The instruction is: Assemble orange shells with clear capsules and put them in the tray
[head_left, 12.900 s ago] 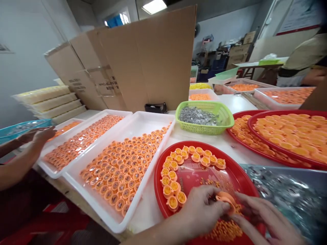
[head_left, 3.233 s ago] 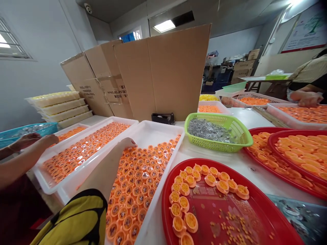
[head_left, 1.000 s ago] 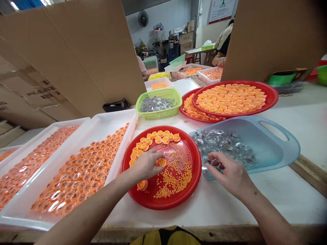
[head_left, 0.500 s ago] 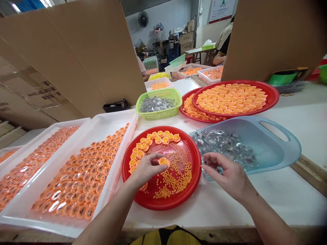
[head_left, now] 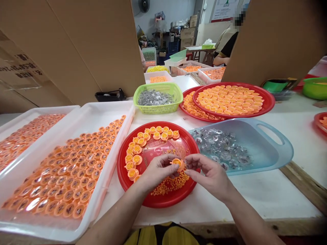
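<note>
A white plastic tray (head_left: 110, 160) of orange caps (head_left: 68, 177) lies at the left, beside a round red tray (head_left: 158, 200) holding an arc of filled caps (head_left: 153, 131) and loose orange granules (head_left: 167, 186). Above that tray, the left hand (head_left: 159, 172) and right hand (head_left: 209, 175) meet in a narrow pinch, fingertips closed on one orange cap (head_left: 176, 162). Whether the right fingers hold anything more is too small to tell. Right of them, a translucent blue plastic tray (head_left: 270, 149) holds silver pieces (head_left: 219, 148).
</note>
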The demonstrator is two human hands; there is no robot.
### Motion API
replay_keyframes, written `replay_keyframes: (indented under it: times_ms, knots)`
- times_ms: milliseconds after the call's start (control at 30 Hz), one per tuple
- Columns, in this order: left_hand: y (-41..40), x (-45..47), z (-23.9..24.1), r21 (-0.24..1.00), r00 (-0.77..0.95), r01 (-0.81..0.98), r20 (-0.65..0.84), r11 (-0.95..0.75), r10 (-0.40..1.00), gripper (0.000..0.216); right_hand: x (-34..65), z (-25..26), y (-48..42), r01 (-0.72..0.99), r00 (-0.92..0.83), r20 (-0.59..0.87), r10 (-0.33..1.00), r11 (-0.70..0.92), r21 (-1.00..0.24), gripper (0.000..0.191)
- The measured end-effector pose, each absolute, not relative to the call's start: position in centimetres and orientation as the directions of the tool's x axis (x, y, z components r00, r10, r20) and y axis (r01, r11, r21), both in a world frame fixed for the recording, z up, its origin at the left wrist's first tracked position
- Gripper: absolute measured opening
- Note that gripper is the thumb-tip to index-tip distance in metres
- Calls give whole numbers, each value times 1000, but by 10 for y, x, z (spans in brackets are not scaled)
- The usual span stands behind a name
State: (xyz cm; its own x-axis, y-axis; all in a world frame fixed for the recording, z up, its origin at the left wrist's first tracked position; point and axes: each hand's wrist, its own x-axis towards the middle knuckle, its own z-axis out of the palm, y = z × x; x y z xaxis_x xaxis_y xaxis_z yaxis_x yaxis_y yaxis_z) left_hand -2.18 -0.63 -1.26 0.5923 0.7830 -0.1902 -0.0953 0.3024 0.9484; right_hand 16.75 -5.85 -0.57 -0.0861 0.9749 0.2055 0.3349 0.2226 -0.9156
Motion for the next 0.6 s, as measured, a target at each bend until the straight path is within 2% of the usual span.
replay_keyframes:
  times_ms: [133, 267, 400, 600]
  knots:
    - [-6, -28, -16, 946, 565, -84, -213, 312, 797, 31, 161, 0, -54, 475, -133, 277, 951, 307, -825, 22]
    - [-7, -29, -19, 943, 556, -82, -226, 323, 800, 32, 154, 4, -48, 521, -230, 320, 919, 394, -757, 26]
    - [-8, -28, -21, 927, 578, -130, -217, 352, 786, 34, 149, 5, -43, 542, -271, 288, 918, 393, -742, 30]
    - [-10, -26, -23, 867, 579, -245, -228, 434, 783, 34, 150, 3, -43, 554, -254, 297, 920, 391, -735, 22]
